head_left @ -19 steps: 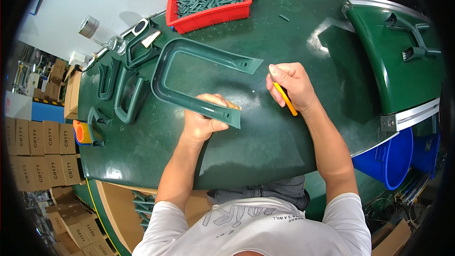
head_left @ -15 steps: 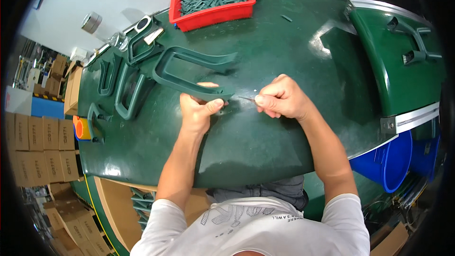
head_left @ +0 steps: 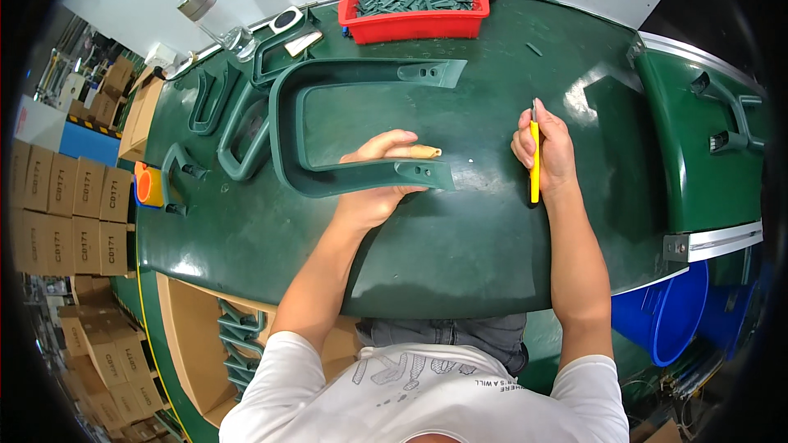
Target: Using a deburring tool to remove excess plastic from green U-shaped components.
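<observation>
green u-shaped frame (head_left: 328, 115) under left hand (head_left: 379, 180); red bin (head_left: 414, 0) beyond.

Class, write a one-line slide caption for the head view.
Left hand grips a green U-shaped plastic frame; right hand holds a yellow knife.

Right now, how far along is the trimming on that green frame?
In hand: left hand grips the U-shaped frame by its near arm; right hand holds a yellow knife off the part. Possibly done: similar green pieces lie to the left. Left: cannot tell which edges are trimmed.
</observation>
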A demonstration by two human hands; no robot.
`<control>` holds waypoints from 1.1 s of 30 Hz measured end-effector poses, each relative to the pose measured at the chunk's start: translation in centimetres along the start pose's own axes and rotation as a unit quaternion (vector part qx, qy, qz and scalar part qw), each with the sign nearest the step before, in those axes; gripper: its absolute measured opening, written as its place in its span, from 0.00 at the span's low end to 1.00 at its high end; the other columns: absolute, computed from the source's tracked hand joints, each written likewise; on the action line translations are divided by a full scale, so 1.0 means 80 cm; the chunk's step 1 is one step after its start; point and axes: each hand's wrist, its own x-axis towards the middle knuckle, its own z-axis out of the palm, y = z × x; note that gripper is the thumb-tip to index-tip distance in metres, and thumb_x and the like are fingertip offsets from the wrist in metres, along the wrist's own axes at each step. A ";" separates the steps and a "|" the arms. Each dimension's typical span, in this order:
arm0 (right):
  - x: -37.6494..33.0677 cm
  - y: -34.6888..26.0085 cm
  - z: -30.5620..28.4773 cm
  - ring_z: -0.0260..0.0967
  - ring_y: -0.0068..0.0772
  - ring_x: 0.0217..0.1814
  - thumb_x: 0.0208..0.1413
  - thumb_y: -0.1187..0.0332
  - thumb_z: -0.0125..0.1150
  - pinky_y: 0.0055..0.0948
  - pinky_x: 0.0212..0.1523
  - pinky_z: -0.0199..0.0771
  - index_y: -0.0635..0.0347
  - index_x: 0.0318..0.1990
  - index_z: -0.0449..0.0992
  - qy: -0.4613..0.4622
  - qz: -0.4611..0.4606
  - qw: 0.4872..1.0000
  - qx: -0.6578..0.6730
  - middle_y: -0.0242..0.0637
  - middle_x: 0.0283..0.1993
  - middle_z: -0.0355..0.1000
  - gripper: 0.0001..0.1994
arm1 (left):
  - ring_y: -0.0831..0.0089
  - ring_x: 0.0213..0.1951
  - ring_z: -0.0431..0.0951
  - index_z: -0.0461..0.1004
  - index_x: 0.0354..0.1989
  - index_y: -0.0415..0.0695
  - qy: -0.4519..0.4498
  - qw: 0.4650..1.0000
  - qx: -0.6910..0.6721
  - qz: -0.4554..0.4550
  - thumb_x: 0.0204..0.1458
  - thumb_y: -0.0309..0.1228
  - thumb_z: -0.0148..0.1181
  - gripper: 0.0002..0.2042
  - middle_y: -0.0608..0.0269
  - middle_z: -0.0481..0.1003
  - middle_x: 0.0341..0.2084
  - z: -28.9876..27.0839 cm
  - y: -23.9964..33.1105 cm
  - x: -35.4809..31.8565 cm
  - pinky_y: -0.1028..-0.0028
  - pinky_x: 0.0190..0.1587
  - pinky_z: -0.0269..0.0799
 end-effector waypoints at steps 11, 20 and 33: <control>0.005 0.007 -0.008 0.48 0.20 0.08 0.63 0.55 0.46 0.19 0.08 0.47 0.60 0.27 0.66 0.007 0.002 1.000 0.002 0.28 0.11 0.54 0.18 | 0.71 0.38 0.78 0.71 0.39 0.37 0.031 0.993 -0.039 -0.106 0.37 0.19 0.69 0.19 0.58 0.78 0.34 0.009 0.011 -0.005 0.73 0.43 0.73; 0.005 0.012 -0.016 0.46 0.21 0.07 0.66 0.56 0.39 0.20 0.10 0.46 0.60 0.31 0.68 -0.012 -0.004 1.000 -0.026 0.28 0.11 0.54 0.18 | 0.79 0.28 0.75 0.72 0.35 0.39 0.181 0.948 0.132 -0.225 0.38 0.30 0.72 0.17 0.64 0.75 0.26 -0.077 0.110 -0.089 0.77 0.31 0.71; 0.018 0.013 -0.035 0.49 0.19 0.10 0.67 0.56 0.36 0.16 0.12 0.50 0.60 0.34 0.68 -0.091 0.002 0.994 -0.062 0.27 0.12 0.55 0.19 | 0.72 0.13 0.72 0.72 0.25 0.34 0.601 0.617 0.079 -0.502 0.46 0.37 0.64 0.15 0.57 0.72 0.14 -0.242 0.138 -0.381 0.76 0.13 0.67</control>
